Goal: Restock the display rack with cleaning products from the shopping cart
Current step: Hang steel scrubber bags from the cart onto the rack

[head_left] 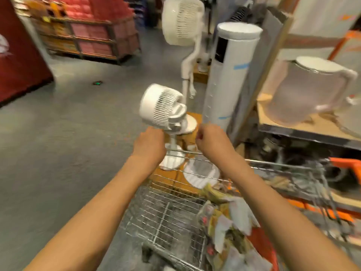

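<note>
Both forearms reach forward from the bottom edge over the wire shopping cart [168, 216]. At their ends the left hand [151, 142] and right hand [210, 138] are seen from the back with fingers curled away from the camera, so the fingertips are hidden; whether either hand grips anything cannot be told through the blur. The left hand is beside the stem of a small white fan [163, 106], whose tilted round head sits just above the knuckles; actual contact is not clear. The right hand hovers just right of that fan, near the foot of a tall white tower fan [230, 75]. Below the hands, round white bases show through the cart's front wires. Inside the cart, at its right side, lies a heap of packaged products [224, 222], smeared by motion so that labels cannot be read. Behind the small fan stands a taller white pedestal fan [182, 18], its top cut off by the frame. To the right, a shelf [304, 132] carries a translucent white tub [310, 89], partly cropped at the edge. Far left, stacked pink goods [93, 36] fill a rack.
</note>
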Demonstrator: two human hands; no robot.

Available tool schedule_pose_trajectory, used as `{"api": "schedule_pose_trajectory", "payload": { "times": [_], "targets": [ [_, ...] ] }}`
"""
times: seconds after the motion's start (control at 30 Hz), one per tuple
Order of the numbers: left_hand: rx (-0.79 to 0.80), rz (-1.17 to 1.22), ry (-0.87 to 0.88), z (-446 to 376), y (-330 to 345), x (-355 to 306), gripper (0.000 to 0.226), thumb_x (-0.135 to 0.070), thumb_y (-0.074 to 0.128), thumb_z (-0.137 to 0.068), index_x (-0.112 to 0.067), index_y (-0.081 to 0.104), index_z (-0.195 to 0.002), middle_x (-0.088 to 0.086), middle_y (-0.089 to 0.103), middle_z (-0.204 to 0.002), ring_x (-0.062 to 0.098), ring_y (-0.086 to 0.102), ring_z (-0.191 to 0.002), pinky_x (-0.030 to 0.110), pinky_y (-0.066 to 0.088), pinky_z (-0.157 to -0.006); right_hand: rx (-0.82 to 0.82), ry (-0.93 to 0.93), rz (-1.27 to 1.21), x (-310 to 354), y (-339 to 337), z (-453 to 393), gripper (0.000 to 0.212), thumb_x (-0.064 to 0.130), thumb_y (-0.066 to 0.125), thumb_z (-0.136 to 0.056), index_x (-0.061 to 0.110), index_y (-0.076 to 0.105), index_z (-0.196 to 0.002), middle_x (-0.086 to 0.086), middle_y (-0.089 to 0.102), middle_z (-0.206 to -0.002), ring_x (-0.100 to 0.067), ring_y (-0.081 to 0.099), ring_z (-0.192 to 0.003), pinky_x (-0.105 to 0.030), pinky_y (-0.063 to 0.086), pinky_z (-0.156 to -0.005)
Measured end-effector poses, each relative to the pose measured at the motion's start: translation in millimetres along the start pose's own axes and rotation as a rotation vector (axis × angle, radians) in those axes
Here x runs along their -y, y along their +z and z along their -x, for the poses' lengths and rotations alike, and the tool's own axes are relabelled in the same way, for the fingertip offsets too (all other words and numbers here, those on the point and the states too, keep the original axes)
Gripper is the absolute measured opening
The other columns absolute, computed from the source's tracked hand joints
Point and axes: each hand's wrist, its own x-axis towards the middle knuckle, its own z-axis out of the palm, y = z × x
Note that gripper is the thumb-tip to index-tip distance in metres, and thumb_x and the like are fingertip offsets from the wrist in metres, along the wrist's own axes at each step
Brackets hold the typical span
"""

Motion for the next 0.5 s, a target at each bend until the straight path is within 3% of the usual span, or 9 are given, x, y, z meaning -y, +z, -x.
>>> {"api": "schedule_pose_trajectory", "payload": {
  "times": [0.3,0.4,0.5],
  "targets": [
    [0.322,0.137,0.323,-49,149,-112,0.019,-0.007,0.049,-0.086,0.003,0.063,-0.095,0.026,0.062,-0.103,0.040,0.059,-0.098,0.038,0.045,-0.075,0.028,0.564,-0.014,-152,22,63,0.018,0.016,0.053,-0.087,0.002,0.064,-0.088,-0.020,0.066,-0.091,-0.035,0.059,-0.093,-0.035,0.041,-0.073],
    [0.538,0.288,0.242,-53,213,-127,0.024,-0.015,0.052,-0.089,0.004,0.067,-0.094,0.023,0.064,-0.092,0.037,0.061,-0.097,0.036,0.045,-0.078,0.107,0.769,-0.168,-187,62,85,0.022,0.017,0.061,-0.085,0.004,0.058,-0.068,-0.016,0.062,-0.073,-0.031,0.059,-0.079,-0.035,0.043,-0.068],
    [0.699,0.515,0.064,-58,274,-114,0.027,-0.025,0.065,-0.085,0.000,0.068,-0.093,0.017,0.065,-0.073,0.032,0.065,-0.073,0.025,0.043,-0.052,0.134,0.983,-0.399,-221,120,104,0.032,0.015,0.071,-0.079,0.011,0.050,-0.055,-0.011,0.056,-0.065,-0.024,0.056,-0.068,-0.042,0.048,-0.073]
  ]
}}
